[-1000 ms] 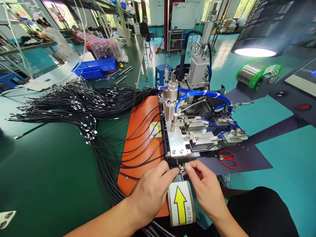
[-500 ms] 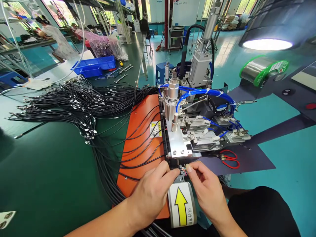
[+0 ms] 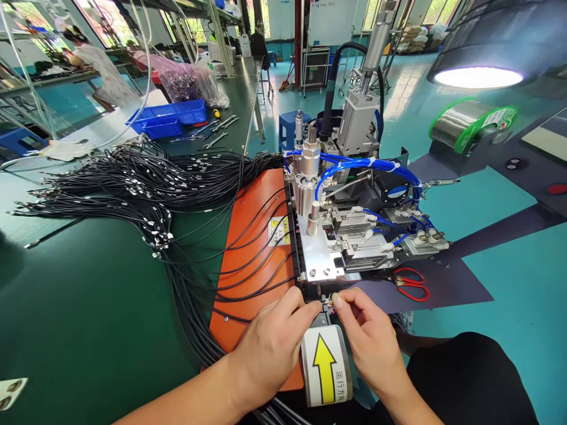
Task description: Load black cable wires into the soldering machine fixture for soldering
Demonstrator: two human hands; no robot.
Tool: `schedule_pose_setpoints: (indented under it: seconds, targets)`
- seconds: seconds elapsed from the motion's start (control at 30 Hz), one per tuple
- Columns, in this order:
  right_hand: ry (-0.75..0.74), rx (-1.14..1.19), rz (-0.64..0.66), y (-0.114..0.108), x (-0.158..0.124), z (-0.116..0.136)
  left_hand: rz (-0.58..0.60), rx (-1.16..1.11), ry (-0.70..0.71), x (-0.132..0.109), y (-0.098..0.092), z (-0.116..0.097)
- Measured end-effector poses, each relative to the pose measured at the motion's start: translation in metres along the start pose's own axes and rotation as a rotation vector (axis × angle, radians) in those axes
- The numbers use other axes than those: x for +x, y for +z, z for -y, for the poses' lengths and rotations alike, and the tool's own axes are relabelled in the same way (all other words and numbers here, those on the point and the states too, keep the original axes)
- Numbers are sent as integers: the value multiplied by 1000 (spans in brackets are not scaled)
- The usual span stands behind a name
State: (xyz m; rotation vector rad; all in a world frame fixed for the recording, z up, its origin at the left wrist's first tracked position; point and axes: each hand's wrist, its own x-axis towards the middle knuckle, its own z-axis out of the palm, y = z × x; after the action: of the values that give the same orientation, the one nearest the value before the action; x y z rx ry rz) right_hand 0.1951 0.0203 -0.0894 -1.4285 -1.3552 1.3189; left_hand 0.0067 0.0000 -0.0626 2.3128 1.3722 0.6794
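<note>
My left hand [image 3: 270, 342] rests on the orange plate [image 3: 252, 248], its fingertips pinching a thin black cable end at the front of the machine's jig. My right hand [image 3: 367, 336] pinches the small wire tips [image 3: 328, 303] from the other side, thumb and forefinger pressed together. Both hands meet just above the yellow arrow label [image 3: 325, 366]. The soldering machine [image 3: 349, 218] with blue air hoses stands right behind the fingers. Several black cables [image 3: 261, 265] lie across the orange plate into the jig.
A large bundle of black cables [image 3: 128, 189] spreads over the green bench at left. Red scissors [image 3: 410, 283] lie right of the machine. A solder spool [image 3: 469, 121] and lamp [image 3: 478, 77] are upper right. Blue trays [image 3: 170, 118] and tools sit at the back; another person [image 3: 95, 65] works far left.
The view shifted slightly. Both hands stay pinched at the same spot at the jig's front, with only tiny finger movement.
</note>
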Motion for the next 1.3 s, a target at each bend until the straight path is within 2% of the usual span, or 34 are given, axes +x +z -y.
schedule_pose_setpoints:
  seconds: [0.4, 1.3]
  targets:
    - [-30, -38, -16, 0, -2, -1, 9, 37, -2, -1, 1, -1]
    - [12, -192, -56, 3, 0, 9, 26, 124, 21, 0, 2, 1]
